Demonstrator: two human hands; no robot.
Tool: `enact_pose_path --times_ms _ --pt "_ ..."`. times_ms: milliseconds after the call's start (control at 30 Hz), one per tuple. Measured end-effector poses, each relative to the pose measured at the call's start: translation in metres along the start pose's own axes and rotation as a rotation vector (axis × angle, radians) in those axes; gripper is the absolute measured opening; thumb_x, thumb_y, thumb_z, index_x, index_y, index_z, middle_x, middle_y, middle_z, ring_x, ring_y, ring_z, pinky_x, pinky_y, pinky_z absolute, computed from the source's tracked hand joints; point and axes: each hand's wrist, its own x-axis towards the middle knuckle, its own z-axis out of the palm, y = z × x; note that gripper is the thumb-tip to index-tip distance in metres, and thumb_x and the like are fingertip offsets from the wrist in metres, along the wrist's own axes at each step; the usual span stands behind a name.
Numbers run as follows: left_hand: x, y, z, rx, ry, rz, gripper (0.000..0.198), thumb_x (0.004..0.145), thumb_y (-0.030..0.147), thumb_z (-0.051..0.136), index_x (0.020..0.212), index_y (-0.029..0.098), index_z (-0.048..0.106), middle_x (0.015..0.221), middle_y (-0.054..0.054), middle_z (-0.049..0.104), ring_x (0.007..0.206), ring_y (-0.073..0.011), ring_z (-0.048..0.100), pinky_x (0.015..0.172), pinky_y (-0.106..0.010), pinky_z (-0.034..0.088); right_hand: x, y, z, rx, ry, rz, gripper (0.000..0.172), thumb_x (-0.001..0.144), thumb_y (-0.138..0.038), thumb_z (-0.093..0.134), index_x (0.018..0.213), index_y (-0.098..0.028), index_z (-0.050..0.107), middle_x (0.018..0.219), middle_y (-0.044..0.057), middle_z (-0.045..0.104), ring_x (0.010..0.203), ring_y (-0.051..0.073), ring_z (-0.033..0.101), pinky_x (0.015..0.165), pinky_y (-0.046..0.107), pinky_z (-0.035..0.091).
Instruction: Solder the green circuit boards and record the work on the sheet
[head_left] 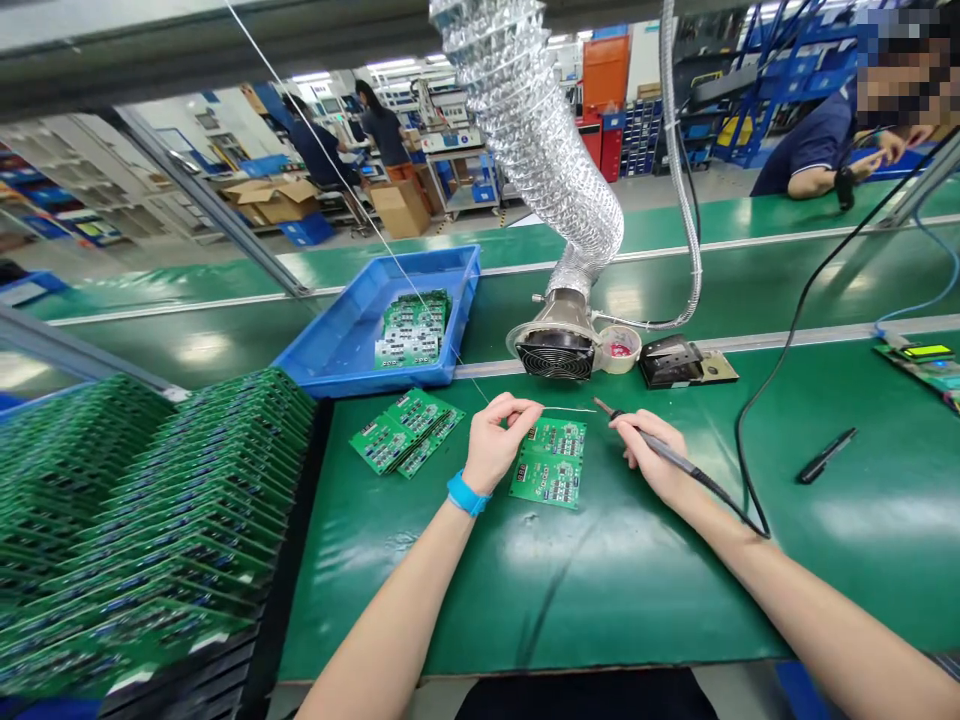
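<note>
My left hand (496, 436), with a blue band at the wrist, pinches a thin strand of solder wire (566, 408) whose free end points right. In my right hand (654, 452) is a soldering iron (660, 455), held like a pen, its tip close to the end of the wire; I cannot tell whether they touch. Below both lies a green circuit board panel (553, 470) flat on the mat, partly behind my left hand. A small stack of similar boards (409, 432) rests to the left of it.
A black rack (289, 560) packed with upright boards fills the left side. Behind stand a blue tray (352, 375) holding boards, a fume extractor fan (556, 355), a tape roll (619, 350) and an iron stand (675, 362). A black pen (826, 456) lies right of the iron's cable (742, 440).
</note>
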Motion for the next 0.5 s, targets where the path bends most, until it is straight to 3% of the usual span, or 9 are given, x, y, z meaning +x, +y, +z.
enact_pose_path --times_ms 133,267,500 --pt "-0.005 -0.01 0.006 0.127 0.016 -0.006 0.019 0.087 0.033 0.066 0.077 0.019 0.073 0.063 0.004 0.035 0.062 -0.0122 0.041 0.063 -0.028 0.035 -0.001 0.008 -0.003 0.126 0.034 0.158 0.041 0.097 -0.053 0.053 0.096 -0.017 0.074 0.057 -0.003 0.052 0.04 0.01 0.047 0.043 0.024 0.044" --pt "-0.008 -0.011 0.013 0.258 0.022 0.03 0.017 0.084 0.029 0.066 0.071 0.019 0.07 0.061 0.004 0.033 0.062 -0.0129 0.04 0.062 -0.028 0.032 0.0 0.009 -0.004 0.154 -0.001 0.163 0.046 0.097 -0.054 0.05 0.106 -0.016 0.074 0.052 -0.004 0.05 0.037 0.009 0.044 0.038 0.023 0.04" --pt "-0.009 -0.014 0.013 0.318 0.024 0.036 0.014 0.083 0.027 0.066 0.07 0.02 0.068 0.061 0.004 0.034 0.061 -0.0129 0.04 0.065 -0.029 0.033 -0.001 0.013 -0.001 0.108 -0.09 0.158 0.043 0.096 -0.051 0.05 0.094 -0.017 0.076 0.05 -0.002 0.052 0.038 0.01 0.045 0.035 0.023 0.034"
